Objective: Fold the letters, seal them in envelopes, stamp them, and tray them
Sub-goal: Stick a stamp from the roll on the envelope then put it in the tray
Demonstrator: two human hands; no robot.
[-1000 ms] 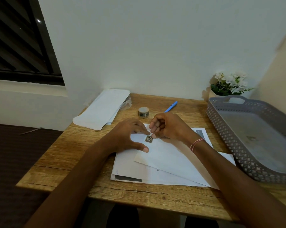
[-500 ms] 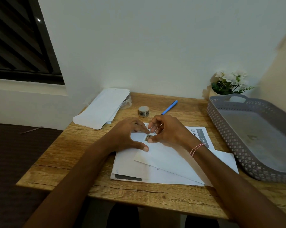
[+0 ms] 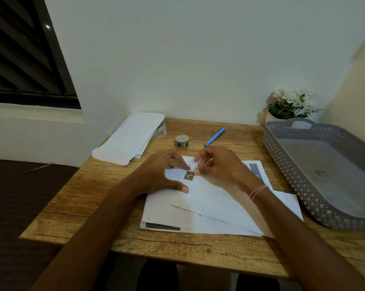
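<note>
Change, 0.5 s span:
- Envelope (image 3: pixel 215 198): same spot, lying askew on the letter stack (image 3: pixel 162 215) at mid-table.
- Right hand (image 3: pixel 223 166): was down over the envelope's upper-left corner, covering the stamp. Now it has drawn back a little and is motion-blurred. Thumb tip just beside the stamp's right edge. Fingers curled, but blur hides whether they pinch anything; cannot tell.
- Left hand (image 3: pixel 162 171): unmoved, spread flat, fingers and thumb pinning the envelope's left end, forefinger tip just beside the stamp.
- Stamp (image 3: pixel 189 175): uncovered again, lying flat on the corner, slightly skewed.

Reading: stamp looks stuck down, so this envelope's stamping is about done. Traying is next. Letter sheets below are still unfolded, so most of the task remains.

Materials and shapes:
- Table (image 3: pixel 89 198): wood-grain top, matte, with dark cracks and knots.
- Tray (image 3: pixel 282 164): grey plastic with lattice walls, rounded corners and a cut-out handle. It sits at the right edge, well apart from the envelope. No envelope visible in it.
- Spare envelopes (image 3: pixel 131 139): long white pile, back left.
- Letter stack: thin white sheets with dark printed bands, edges fanned.
- Envelope: plain white paper, likely limp, best slid or lifted by 1 edge.
- Pen (image 3: pixel 215 136): slim and blue, behind the hands.
- Stamp roll (image 3: pixel 182 141): small coil standing on its flat side beside the pen.
- Stamp: small dark square with a pale border.
</note>
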